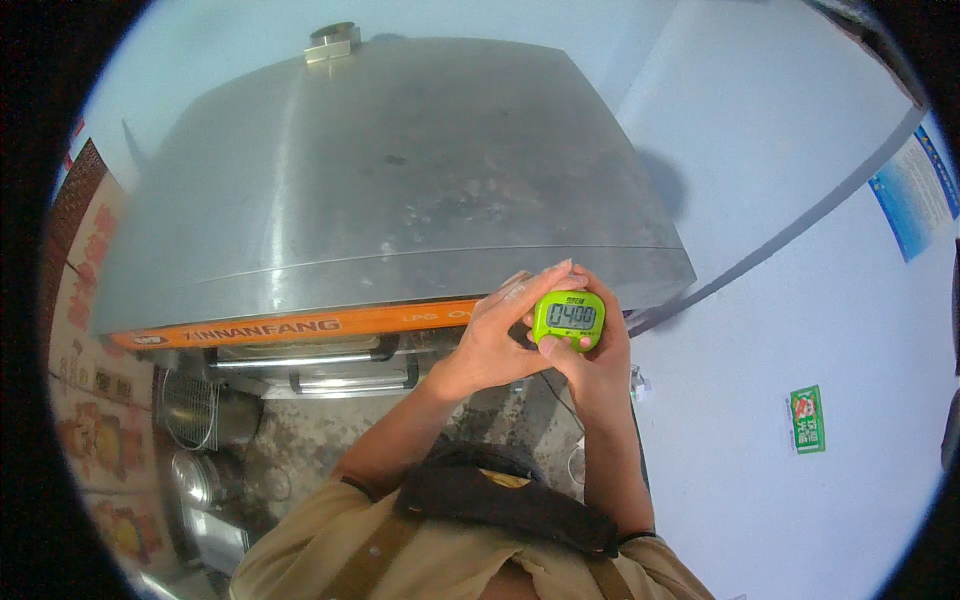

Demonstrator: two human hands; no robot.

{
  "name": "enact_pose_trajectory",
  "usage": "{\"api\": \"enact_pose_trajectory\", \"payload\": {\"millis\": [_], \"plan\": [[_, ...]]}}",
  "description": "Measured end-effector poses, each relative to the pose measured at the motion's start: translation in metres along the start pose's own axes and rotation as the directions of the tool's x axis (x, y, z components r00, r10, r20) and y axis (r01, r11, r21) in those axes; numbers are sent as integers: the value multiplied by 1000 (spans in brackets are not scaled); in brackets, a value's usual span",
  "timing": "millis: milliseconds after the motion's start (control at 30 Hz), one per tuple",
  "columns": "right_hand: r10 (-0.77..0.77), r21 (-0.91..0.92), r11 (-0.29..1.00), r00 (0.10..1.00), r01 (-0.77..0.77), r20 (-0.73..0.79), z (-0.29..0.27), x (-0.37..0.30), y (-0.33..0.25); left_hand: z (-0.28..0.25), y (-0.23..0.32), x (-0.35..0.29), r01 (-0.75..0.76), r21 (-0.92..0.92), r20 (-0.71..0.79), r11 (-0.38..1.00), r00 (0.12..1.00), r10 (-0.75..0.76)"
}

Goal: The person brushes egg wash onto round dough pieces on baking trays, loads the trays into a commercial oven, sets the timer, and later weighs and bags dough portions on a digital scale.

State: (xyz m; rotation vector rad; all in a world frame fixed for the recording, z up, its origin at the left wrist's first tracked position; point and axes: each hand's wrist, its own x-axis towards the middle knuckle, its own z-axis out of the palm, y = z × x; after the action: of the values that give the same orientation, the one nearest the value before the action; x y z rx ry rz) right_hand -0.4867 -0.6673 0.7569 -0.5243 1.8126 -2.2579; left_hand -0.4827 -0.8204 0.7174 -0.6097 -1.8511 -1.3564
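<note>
A small lime-green digital timer (569,318) with a grey display sits between both my hands, held up in front of a big steel oven (400,170). My left hand (497,335) wraps around its left side, fingers stretched over the top edge. My right hand (590,365) cups it from below and from the right, with the thumb pressed on the lower face of the timer. Both forearms rise from the bottom of the picture.
The oven has an orange front strip (300,326) and steel door handles (310,362) below it. Steel pots and a wire basket (190,408) stand at the lower left. A pale blue wall (800,300) with a green sticker (807,420) lies to the right.
</note>
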Motion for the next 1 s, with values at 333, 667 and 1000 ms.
{"api": "enact_pose_trajectory", "payload": {"millis": [333, 667, 1000], "plan": [[9, 296, 953, 981, -67, 193, -3, 2, 1, -18, 1, -5, 113, -291, 10, 950, 993, -115], [-78, 244, 970, 952, 3, 297, -4, 6, 3, -35, 16, 8, 252, -152, 121, 956, 964, -235], [55, 93, 993, 988, -69, 144, -81, -29, 59, -28, 17, 58, 233, 127, 117, 964, 962, -248]]}}
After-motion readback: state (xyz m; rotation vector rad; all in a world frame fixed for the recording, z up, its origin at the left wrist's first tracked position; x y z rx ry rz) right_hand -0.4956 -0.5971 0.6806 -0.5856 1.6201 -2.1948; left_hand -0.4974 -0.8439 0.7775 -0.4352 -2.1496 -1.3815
